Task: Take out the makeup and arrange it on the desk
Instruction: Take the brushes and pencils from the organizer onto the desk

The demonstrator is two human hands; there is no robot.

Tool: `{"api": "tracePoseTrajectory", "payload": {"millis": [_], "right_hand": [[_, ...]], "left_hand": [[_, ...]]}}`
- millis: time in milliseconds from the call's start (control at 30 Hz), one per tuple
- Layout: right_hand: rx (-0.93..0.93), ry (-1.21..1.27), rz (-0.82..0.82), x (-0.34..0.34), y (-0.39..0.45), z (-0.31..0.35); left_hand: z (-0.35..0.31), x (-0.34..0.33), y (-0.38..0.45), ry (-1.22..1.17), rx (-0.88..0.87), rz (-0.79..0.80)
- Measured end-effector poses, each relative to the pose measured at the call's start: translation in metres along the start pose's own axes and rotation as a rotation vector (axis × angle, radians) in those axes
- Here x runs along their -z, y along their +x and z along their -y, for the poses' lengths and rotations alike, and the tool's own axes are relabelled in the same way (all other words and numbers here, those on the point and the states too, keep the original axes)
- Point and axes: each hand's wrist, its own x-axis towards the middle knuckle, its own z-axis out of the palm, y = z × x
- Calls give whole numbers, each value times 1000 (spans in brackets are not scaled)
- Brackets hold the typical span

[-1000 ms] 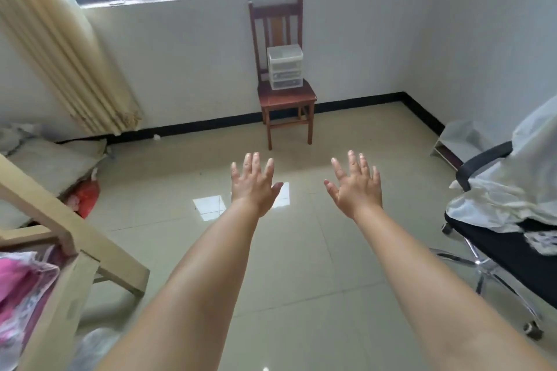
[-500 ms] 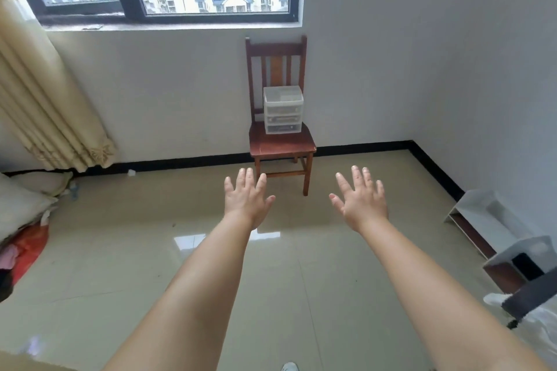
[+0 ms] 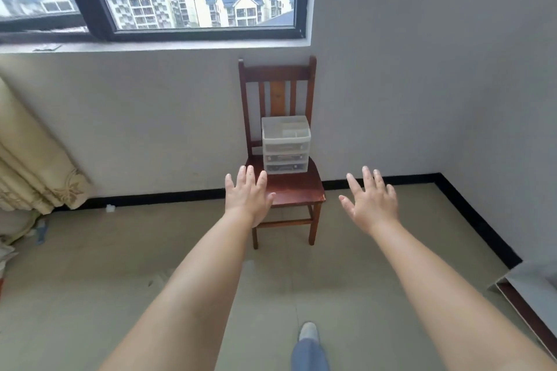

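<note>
Where tiled floor (image 3: 90,280) meets wall, a chair (image 3: 297,190) bears drawers (image 3: 285,146).

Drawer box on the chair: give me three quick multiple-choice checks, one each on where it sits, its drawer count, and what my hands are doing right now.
1. Where is the clear drawer box?
A. on the floor by the curtain
B. on the seat of the wooden chair
C. on the window sill

2. How many drawer fronts does it show?
A. one
B. three
C. five

3. What state are the left hand and right hand in?
A. both open, holding nothing
B. both gripping the box
C. left pulling a drawer

Answers: 1 B, the box stands at the back of the seat. 2 B, three stacked fronts show. 3 A, fingers are spread, short of the box.
</note>
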Motion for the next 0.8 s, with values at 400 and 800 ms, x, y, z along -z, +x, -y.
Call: {"api": "tracePoseTrajectory", "payload": {"millis": [400,800], "right_hand": [[116,121,29,12,307,34],[17,156,251,-71,491,69]], "left_hand": [[33,27,266,30,167,36],[50,-43,496,6,11,171]]}}
